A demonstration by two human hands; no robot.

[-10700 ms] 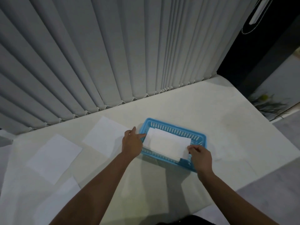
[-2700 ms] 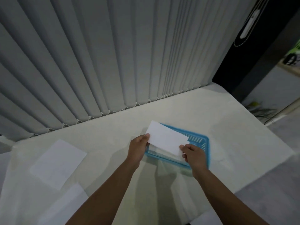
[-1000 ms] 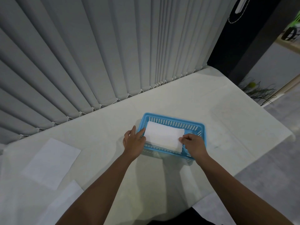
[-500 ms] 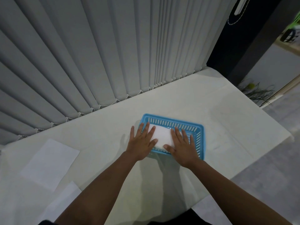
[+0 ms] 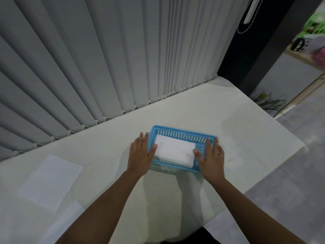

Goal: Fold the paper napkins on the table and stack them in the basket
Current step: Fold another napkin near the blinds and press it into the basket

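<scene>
when viewed from the head camera, found blue basket (image 5: 182, 137) sitting on pale table (image 5: 193, 106) near centre of view, long side running 9 to 3 o'clock. logged stack of folded napkins (image 5: 174, 151) lying flat inside basket, covering most of its floor and leaving a bare strip at the 3 o'clock end.

noted left hand (image 5: 140, 154) at 9 o'clock of basket, just outside the end wall, fingers straight, close together and pointing toward 12 o'clock, thumb reaching over the rim to touch the stack's 9 o'clock edge. gripping nothing. unable to tell palm contact with table from hovering.

noted right hand (image 5: 212, 155) at basket's 3 o'clock end, fingers straight and slightly spread over that end's rim, thumb touching the stack's 3 o'clock edge. likewise clasping nothing; fingertips somewhat blurred.

recorded first unfolded napkin (image 5: 51, 180) flat on table at 8 o'clock of basket, well apart from it. recorded second unfolded napkin (image 5: 65, 224) at 7 o'clock, near the view's lower edge, faint against the table surface.

observed grey vertical blinds (image 5: 105, 59) hanging along table's 12 o'clock edge, with beaded chain linking the bottom ends. observed dark pillar (image 5: 260, 50) at 1 o'clock and thin twiggy plant (image 5: 269, 103) beyond table's 2 o'clock corner.
</scene>
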